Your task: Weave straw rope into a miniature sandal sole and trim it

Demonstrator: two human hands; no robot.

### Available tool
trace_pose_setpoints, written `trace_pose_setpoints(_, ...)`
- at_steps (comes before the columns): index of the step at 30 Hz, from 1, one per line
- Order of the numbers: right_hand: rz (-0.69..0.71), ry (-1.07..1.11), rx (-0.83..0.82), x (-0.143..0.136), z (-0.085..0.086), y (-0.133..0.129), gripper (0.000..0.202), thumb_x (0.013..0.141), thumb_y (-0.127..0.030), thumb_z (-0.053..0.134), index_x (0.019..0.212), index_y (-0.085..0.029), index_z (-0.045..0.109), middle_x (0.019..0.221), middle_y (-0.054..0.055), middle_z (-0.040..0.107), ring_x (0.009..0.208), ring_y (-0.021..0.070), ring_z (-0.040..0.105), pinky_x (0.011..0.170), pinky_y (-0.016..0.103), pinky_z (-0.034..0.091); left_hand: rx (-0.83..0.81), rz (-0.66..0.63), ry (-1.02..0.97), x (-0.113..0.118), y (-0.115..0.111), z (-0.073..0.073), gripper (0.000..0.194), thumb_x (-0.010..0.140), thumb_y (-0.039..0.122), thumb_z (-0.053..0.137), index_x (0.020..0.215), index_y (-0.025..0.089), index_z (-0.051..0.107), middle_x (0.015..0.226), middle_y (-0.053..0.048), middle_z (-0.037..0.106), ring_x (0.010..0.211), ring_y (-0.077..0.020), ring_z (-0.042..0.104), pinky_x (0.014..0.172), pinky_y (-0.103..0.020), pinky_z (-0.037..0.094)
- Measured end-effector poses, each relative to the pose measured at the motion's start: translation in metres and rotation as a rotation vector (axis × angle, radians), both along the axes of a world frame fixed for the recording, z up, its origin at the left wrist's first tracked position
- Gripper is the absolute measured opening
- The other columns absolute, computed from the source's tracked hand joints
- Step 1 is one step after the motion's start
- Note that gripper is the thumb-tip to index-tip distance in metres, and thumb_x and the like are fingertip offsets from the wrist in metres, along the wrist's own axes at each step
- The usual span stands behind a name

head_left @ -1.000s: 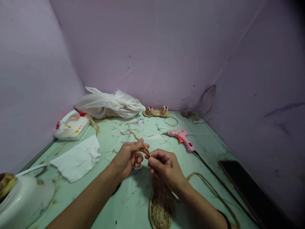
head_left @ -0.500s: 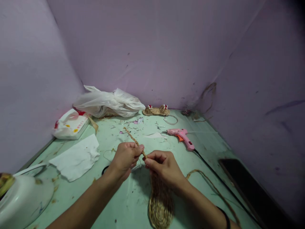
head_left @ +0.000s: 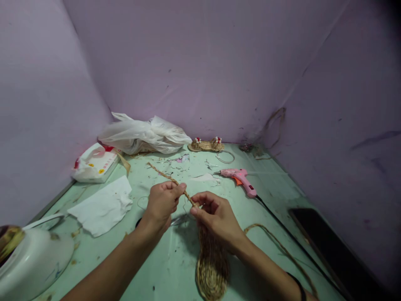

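Between my two hands runs a thin braided straw cord (head_left: 188, 196), its free end slanting up to the left over the table. My left hand (head_left: 163, 202) pinches the cord with thumb and fingers. Lower on the same cord, my right hand (head_left: 213, 213) pinches it between thumb and fingertips. Beneath my right hand lies a sole-shaped piece of coiled straw braid (head_left: 213, 271), its upper part hidden by the hand. A longer stretch of cord (head_left: 278, 242) trails from behind my right wrist to the lower right. Partly covered by my left hand are scissors (head_left: 178, 220).
A pink glue gun (head_left: 238, 177) lies to the right, its black cable running toward a dark phone-like slab (head_left: 326, 246). White paper (head_left: 105, 209), a white box (head_left: 100, 165) and a plastic bag (head_left: 144, 136) are left. A small straw piece with beaded flowers (head_left: 205, 146) sits by the wall.
The cord's free end has swung left and slightly up, and more of it shows past my left hand. Both hands keep their pinch nearly in place.
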State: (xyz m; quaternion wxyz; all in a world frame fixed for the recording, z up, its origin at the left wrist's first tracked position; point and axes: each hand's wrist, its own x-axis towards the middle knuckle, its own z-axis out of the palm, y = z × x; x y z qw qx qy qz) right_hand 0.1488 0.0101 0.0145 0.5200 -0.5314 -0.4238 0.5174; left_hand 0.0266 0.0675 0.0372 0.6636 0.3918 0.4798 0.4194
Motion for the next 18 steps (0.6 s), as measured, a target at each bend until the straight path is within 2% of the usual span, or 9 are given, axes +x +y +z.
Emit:
trace_pose_setpoints(4,-0.041,-0.13,0.05,-0.0022,-0.0036,-0.0034,0.01,0.068,-0.025,0.064,0.07,-0.016,0.059,0.052,-0.005,0.051,0.042,0.0071,0.045,0.041,0.02,0.037,0.011,0.014,0.012,0.0011,-0.0017,0.0008,0.034,0.055,0.026,0.067,0.045,0.016,0.037,0.033,0.01,0.028,0.031,-0.0002,0.019,0.034,-0.016,0.01)
trace_pose_setpoints(8,-0.038,-0.201,0.111,-0.0029,-0.0018,-0.0071,0.012,0.072,-0.025,0.058,0.063,-0.016,0.058,0.05,-0.004,0.05,0.041,0.0074,0.046,0.04,0.02,0.035,-0.032,-0.023,-0.027,0.0038,-0.0021,-0.0001,0.031,0.054,0.025,0.067,0.046,0.016,0.038,0.033,0.01,0.027,0.032,0.0001,0.018,0.034,-0.015,0.01)
trace_pose_setpoints(14,0.026,-0.092,0.05,-0.0046,-0.0017,-0.0086,0.024,0.077,-0.038,0.052,0.069,-0.016,0.056,0.053,-0.003,0.054,0.038,0.0082,0.05,0.038,0.02,0.038,-0.038,-0.062,-0.033,0.0052,-0.0025,-0.0002,0.032,0.053,0.026,0.067,0.046,0.017,0.038,0.034,0.01,0.026,0.032,-0.0004,0.018,0.034,-0.016,0.01)
trace_pose_setpoints(18,0.08,-0.054,0.003,-0.0047,-0.0061,-0.0068,0.026,0.078,-0.041,0.05,0.071,-0.016,0.053,0.05,-0.005,0.051,0.036,0.0074,0.049,0.036,0.018,0.038,0.012,-0.023,0.006,0.0045,-0.0033,-0.0025,0.031,0.055,0.026,0.067,0.045,0.017,0.039,0.033,0.01,0.028,0.032,-0.0012,0.018,0.035,-0.017,0.011)
